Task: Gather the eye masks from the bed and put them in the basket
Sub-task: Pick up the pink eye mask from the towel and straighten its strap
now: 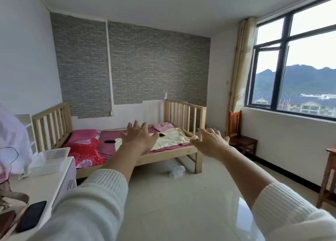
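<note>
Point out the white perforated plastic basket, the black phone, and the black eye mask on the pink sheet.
White perforated plastic basket (55, 153): head view, front wall.
Black phone (31, 215): head view, screen middle.
Black eye mask (109, 141): head view, its middle.

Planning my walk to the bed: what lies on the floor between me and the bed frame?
In the head view, mostly bare tile; only a crumpled clear plastic bag lies near the bed, by its right leg.

Both arms stretch forward, left hand (139, 138) and right hand (211, 140) empty with spread fingers (135, 126). Two dark eye masks (110, 141) lie on the bed (163, 155); a white basket (55, 153) sits on the tabletop (41, 184).
</note>
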Demonstrator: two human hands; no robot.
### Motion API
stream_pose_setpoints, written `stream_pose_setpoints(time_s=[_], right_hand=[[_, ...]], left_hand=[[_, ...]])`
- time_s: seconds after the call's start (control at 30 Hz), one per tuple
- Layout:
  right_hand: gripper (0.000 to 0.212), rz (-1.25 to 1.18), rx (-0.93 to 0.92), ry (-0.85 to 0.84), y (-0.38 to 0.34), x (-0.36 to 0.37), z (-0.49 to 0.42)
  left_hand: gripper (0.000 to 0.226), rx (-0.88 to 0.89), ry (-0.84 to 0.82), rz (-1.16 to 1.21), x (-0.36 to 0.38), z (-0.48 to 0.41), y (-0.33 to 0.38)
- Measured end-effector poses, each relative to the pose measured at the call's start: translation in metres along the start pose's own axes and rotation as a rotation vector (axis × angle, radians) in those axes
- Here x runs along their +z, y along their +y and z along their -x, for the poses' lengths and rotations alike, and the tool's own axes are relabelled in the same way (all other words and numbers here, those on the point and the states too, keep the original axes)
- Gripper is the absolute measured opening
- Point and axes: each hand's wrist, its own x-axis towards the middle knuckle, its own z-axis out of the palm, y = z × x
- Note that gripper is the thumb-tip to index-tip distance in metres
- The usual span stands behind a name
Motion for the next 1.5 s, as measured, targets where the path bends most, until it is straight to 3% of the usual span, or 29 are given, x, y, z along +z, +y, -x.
stream_pose_setpoints(time_s=[0.33,0.63,1.07,1.5], right_hand=[[0.069,0.022,-0.005,0.045,-0.01,0.02,-0.038],[0.074,0.007,-0.032,0.038,0.016,0.082,-0.14],[0.065,0.029,-0.054,-0.008,0.094,0.164,-0.451],[0.068,0.019,-0.05,-0.093,0.125,0.314,-0.792]], left_hand=[[0.072,0.056,0.022,-0.05,0.014,-0.032,-0.016],[0.072,0.05,-0.043,-0.012,0.088,-0.138,-0.007],[0.072,0.033,-0.077,-0.012,0.212,-0.426,0.06],[0.073,-0.009,-0.126,0.007,0.367,-0.764,0.059]])
